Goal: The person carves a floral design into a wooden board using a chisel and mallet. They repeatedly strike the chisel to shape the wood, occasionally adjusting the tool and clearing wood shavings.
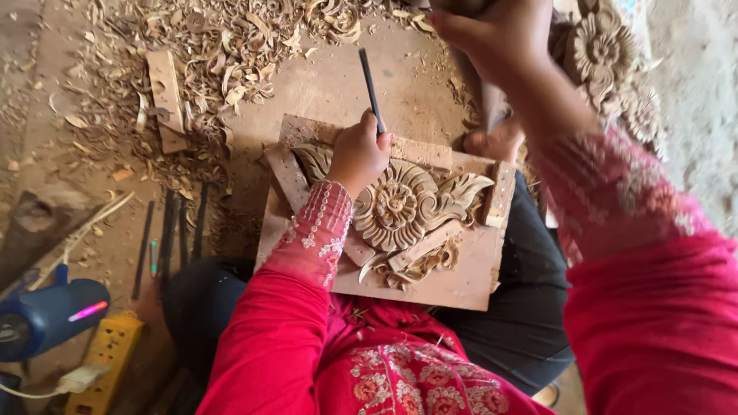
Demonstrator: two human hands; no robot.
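Carved wooden flower panel [407, 204] lies on a board [453, 280] across the person's lap. Left hand [358, 154] fisted around a dark chisel [370, 86], tip on the carving. Right hand [496, 34] raised, closed; what it grips is out of view. Shavings [223, 54] litter the floor.

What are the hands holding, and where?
The left hand grips a chisel low on its shaft. The raised right hand holds something unidentifiable.
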